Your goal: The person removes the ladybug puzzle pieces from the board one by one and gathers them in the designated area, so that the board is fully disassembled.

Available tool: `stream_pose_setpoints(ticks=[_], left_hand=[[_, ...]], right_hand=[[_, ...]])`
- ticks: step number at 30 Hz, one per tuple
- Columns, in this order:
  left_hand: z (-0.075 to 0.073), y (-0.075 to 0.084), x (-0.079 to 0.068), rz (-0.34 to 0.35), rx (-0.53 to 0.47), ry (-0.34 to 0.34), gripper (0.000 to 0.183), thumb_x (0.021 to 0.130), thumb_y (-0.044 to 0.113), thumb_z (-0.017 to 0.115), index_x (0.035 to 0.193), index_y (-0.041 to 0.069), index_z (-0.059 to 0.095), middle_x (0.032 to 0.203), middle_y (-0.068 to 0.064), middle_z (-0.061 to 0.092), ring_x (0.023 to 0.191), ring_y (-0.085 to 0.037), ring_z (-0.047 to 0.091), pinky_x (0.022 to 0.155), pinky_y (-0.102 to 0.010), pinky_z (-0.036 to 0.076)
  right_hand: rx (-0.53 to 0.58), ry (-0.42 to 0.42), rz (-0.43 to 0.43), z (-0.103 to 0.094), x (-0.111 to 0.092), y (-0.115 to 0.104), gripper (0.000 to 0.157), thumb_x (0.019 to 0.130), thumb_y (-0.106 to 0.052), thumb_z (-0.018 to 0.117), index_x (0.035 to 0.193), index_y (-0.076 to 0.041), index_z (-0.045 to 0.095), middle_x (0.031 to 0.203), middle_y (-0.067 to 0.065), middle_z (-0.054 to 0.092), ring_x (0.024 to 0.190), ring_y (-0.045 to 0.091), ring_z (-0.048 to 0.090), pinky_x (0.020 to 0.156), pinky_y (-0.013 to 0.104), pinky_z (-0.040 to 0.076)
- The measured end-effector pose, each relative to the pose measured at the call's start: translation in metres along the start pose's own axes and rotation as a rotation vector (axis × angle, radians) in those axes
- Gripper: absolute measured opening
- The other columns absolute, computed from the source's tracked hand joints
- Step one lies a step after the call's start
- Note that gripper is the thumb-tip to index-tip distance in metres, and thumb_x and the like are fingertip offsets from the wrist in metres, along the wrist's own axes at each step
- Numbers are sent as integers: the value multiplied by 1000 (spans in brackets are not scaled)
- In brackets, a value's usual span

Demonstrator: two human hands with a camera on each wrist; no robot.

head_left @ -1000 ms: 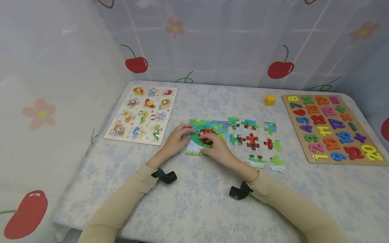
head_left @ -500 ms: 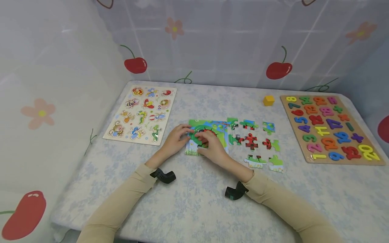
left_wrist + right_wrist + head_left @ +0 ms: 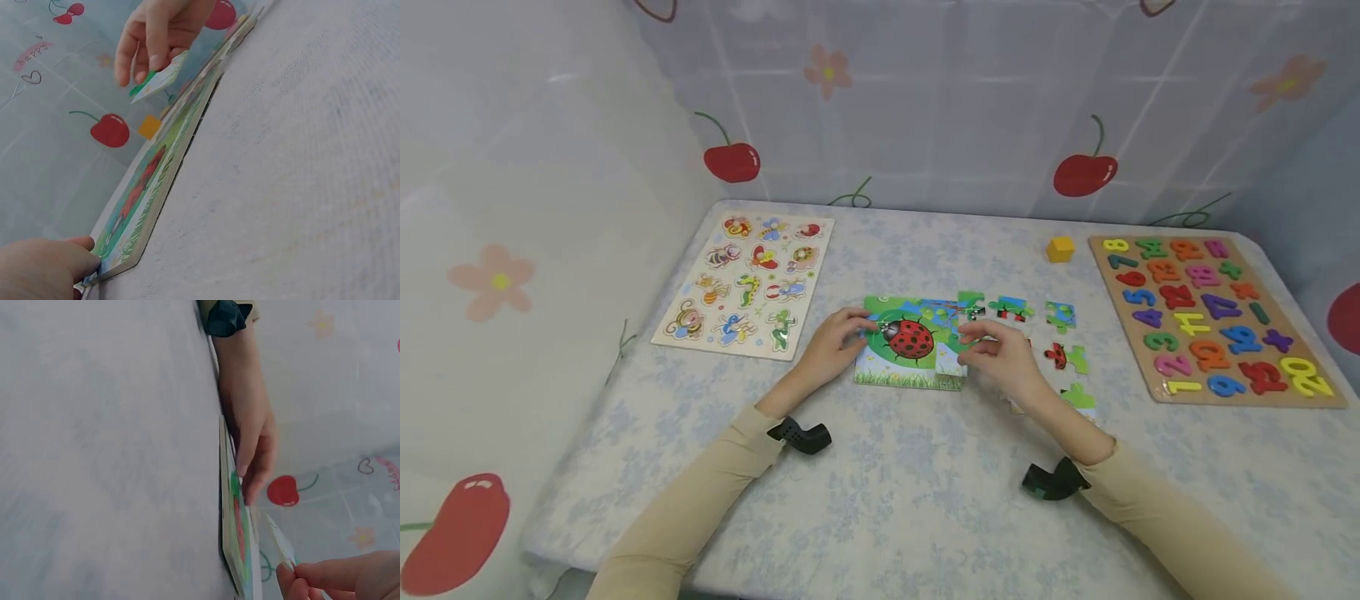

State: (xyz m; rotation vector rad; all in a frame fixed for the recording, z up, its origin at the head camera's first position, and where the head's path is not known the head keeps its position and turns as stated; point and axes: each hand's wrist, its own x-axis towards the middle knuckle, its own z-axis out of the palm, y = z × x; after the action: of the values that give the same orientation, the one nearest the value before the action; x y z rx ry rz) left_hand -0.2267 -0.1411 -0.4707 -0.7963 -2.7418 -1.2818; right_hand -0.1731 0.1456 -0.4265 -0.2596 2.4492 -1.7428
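A ladybug puzzle board (image 3: 910,340) lies in the middle of the table. My left hand (image 3: 831,346) grips its left edge, with the thumb (image 3: 84,262) on the corner in the left wrist view. Above the board's right end, my right hand (image 3: 1009,360) pinches a flat puzzle piece (image 3: 951,360), pale with some green. The left wrist view has this piece tilted and raised clear of the board. Loose puzzle pieces stand in rows just right of the board, among them a red and green one (image 3: 1057,357); my right hand hides several of them.
A pegged insect puzzle (image 3: 748,283) lies at the left. On the right is a wooden number board (image 3: 1217,321) with coloured digits. Near the back stands a yellow cube (image 3: 1061,249). Cherry-printed curtains (image 3: 925,125) surround the table.
My right hand has moved from over the ladybug to the right with the pinched piece, uncovering the ladybug picture and covering some loose pieces. My left hand stays at the board's left edge.
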Motion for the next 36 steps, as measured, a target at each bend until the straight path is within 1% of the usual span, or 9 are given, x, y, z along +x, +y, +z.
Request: stream_pose_setpoints(ticks=[3,6,12,16,20,25,31,34,36], left_hand=[[-2,-1,-2,8,-2,3,23,93,9,59,115,9,66,135,-13,52,131,-32,44,108,-51,37],[-5,-4,-4,14,3,4,23,93,8,59,115,9,66,135,-13,52,130,-32,45,107,-50,38],[-8,-8,-6,19,27,15,23,93,8,59,115,9,66,134,-13,53,129,-32,46,106,-50,39],[-8,-8,-6,14,29,14,23,93,8,59,114,8,66,134,-13,52,129,-33,46,105,-51,40],[-7,-8,-5,13,30,10,23,93,7,58,114,8,66,134,-14,52,129,-33,46,106,-51,39],[-7,-8,-5,9,33,1,22,94,7,57,114,8,66,134,-14,52,129,-33,45,106,-51,39],[-12,-10,-6,0,60,-34,24,95,14,56,118,9,64,137,-12,51,132,-32,44,108,-51,37],[-18,-6,-6,0,122,-69,29,96,20,56,122,10,62,139,-12,50,134,-32,42,111,-52,33],[-24,-1,-5,6,190,-93,32,98,24,53,126,10,60,141,-13,49,135,-32,41,112,-54,31]], right_hand=[[-56,26,2,-18,-14,7,34,84,2,67,118,5,60,105,23,61,75,-1,65,68,25,56],[-102,11,-5,-25,-25,12,33,84,3,67,116,6,61,102,24,63,74,0,64,65,22,55],[-191,-42,-52,-18,-29,20,32,82,4,69,113,5,63,94,21,67,76,7,63,65,19,53],[-274,-33,-74,-10,-26,21,26,80,2,71,105,2,67,89,15,69,74,10,61,64,20,51],[-350,-21,-71,-8,-24,20,21,80,4,70,100,2,67,81,11,67,67,10,57,56,21,47],[-388,-11,-64,-10,-24,20,19,82,3,68,100,2,67,77,10,65,61,9,54,51,21,44],[-444,81,-82,-24,-17,10,19,89,-8,65,106,1,68,89,13,69,76,20,62,63,22,49],[-467,134,-86,-39,-13,8,28,96,-17,58,114,2,65,105,19,67,93,30,62,75,36,53],[-487,162,-91,-50,-11,7,36,100,-22,50,123,4,59,121,24,60,111,39,55,89,50,49]])
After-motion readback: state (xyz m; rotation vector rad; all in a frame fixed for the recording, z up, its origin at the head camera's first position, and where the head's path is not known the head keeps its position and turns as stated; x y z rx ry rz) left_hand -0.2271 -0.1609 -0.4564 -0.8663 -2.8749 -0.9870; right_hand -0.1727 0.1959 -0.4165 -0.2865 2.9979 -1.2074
